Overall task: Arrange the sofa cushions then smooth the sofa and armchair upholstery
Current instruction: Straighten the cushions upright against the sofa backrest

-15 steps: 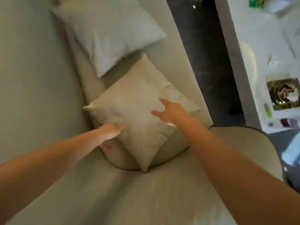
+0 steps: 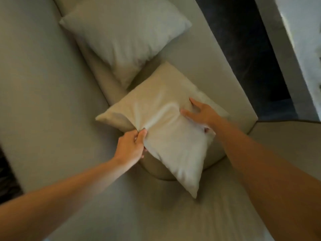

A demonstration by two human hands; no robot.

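Head cam, looking down at the sofa corner. I've got both hands on the cream cushion, which sits diamond-wise on the seat, its lower corner hanging over the rounded seat edge. Left hand is pinched closed on the cushion's left edge, thumb on top, fabric bunched up between thumb and fingers, creases running from that pinch across the cover. Right hand lies on the cushion's right side with fingers spread and thumb out, pressing into the stuffing; its lower fingers curl around the right edge, so it's holding the cushion rather than just resting. Second cushion, paler grey, leans against the backrest farther along, its lower corner just beside the cream one's upper edge; can't tell if they touch. Dark floor to the right of the seat. Frame is a bit motion-blurred at the bottom.
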